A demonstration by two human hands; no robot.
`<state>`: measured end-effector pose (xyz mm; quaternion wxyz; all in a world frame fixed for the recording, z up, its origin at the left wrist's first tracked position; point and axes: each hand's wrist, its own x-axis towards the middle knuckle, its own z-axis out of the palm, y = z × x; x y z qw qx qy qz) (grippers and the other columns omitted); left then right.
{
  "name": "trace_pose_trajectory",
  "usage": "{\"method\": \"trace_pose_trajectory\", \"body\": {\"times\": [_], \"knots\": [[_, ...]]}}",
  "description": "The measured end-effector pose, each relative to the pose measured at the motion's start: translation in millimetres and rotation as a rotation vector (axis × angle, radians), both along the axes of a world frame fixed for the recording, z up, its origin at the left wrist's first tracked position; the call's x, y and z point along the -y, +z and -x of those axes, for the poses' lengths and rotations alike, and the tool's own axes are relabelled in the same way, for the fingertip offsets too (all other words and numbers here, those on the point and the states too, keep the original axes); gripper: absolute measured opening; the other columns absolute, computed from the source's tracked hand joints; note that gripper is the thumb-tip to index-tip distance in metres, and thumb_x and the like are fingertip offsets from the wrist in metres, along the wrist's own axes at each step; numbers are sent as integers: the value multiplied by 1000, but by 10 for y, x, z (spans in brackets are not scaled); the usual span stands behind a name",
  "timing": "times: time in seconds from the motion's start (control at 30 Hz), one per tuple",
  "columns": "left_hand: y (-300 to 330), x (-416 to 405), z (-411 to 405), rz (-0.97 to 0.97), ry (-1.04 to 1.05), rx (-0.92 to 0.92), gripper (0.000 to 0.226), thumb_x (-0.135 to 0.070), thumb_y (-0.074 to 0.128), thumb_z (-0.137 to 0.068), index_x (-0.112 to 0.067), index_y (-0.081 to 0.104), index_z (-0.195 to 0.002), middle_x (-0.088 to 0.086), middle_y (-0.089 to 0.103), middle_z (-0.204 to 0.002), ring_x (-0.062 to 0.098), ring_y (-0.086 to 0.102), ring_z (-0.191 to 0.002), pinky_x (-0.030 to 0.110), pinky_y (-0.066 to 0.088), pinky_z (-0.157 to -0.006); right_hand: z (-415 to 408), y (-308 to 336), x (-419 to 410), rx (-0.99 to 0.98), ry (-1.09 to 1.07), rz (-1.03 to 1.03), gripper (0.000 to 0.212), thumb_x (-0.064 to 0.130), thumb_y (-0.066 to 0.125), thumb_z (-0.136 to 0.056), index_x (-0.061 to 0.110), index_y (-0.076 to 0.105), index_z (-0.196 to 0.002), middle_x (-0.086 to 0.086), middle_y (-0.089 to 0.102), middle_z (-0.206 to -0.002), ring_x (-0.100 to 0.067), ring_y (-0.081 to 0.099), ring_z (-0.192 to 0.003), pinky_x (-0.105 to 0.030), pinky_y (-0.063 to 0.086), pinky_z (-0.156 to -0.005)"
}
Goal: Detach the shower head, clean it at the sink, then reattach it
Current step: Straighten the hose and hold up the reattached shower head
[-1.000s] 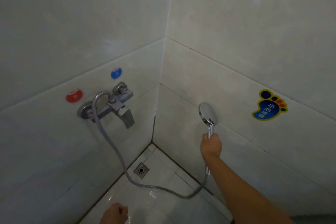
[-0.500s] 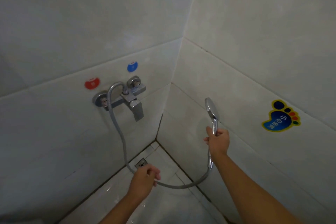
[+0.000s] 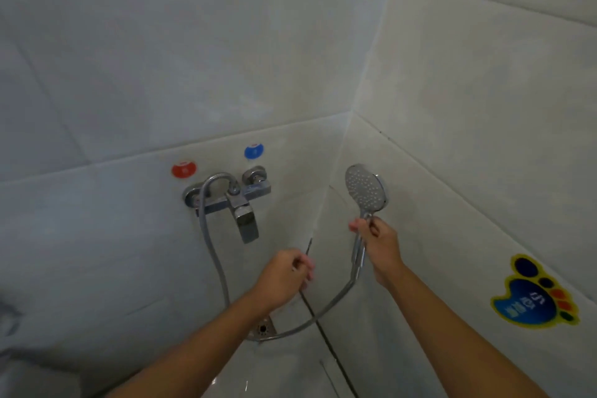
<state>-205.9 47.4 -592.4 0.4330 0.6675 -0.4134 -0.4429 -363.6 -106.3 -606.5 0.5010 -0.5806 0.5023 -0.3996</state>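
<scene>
The right hand point(image 3: 381, 244) grips the shower head point(image 3: 365, 191) by its upright handle, face up near the corner, while the loosely curled, empty left hand point(image 3: 284, 278) hovers nearer the hose point(image 3: 326, 307) joint below.

Shower head point(image 3: 366, 190) turned, nozzle face now toward camera; left hand point(image 3: 284, 278) risen, apparently off hose point(image 3: 323, 310).

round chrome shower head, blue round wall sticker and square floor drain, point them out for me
round chrome shower head point(image 3: 365, 190), head view, on the nozzle face
blue round wall sticker point(image 3: 254, 151), head view, on its centre
square floor drain point(image 3: 263, 329), head view, on the metal grate beside the left forearm
</scene>
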Motion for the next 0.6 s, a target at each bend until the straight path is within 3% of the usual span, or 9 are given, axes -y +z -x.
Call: {"method": "trace_pose_trajectory", "body": {"times": [0.1,0.17,0.3,0.37,0.43,0.53,0.6], "knots": [[374,332,-53,39,-32,123,18,2,44,-95,-4,61,-91,4,62,-75,13,56,-59,17,48,-56,-95,315,273,-46,99,91,10,16,64,-94,10,69,-88,-13,69,-85,-16,59,-74,-20,46,-66],[633,499,-132,52,-32,200,18,-1,44,-95,-4,62,-93,5,64,-78,13,57,-60,19,49,-59,-166,560,441,-52,153,158,9,16,64,-95,10,71,-93,-9,66,-83,-16,56,-75,-23,45,-67],[1125,716,-322,117,21,380,10,-9,51,-93,-11,61,-92,9,69,-87,12,61,-62,23,51,-61,-344,1172,665,-29,263,245,10,18,63,-96,16,71,-102,-3,71,-92,-15,61,-82,-11,47,-67],[1382,809,-384,147,46,447,7,-16,58,-92,-11,60,-96,11,70,-91,19,67,-69,32,54,-67,-445,1502,712,5,319,291,10,18,64,-95,20,71,-102,-2,74,-98,-21,67,-91,-22,52,-80],[1671,921,-415,163,67,495,23,-25,62,-92,-9,59,-108,10,70,-97,25,70,-79,37,56,-74,-537,1839,719,14,379,353,9,16,66,-93,21,73,-98,-2,75,-97,-23,67,-92,-36,54,-89],[2164,1078,-429,240,108,555,34,-30,65,-90,-8,58,-115,9,69,-102,24,69,-81,36,56,-74,-691,2346,688,17,460,464,12,14,68,-92,24,74,-96,1,76,-95,-24,68,-91,-37,56,-87],[2476,1150,-446,303,142,599,30,-26,68,-89,-6,61,-110,11,71,-99,27,69,-81,35,55,-73,-794,2664,644,32,494,526,15,11,68,-91,24,73,-94,1,75,-90,-15,68,-81,-34,58,-80]]}}
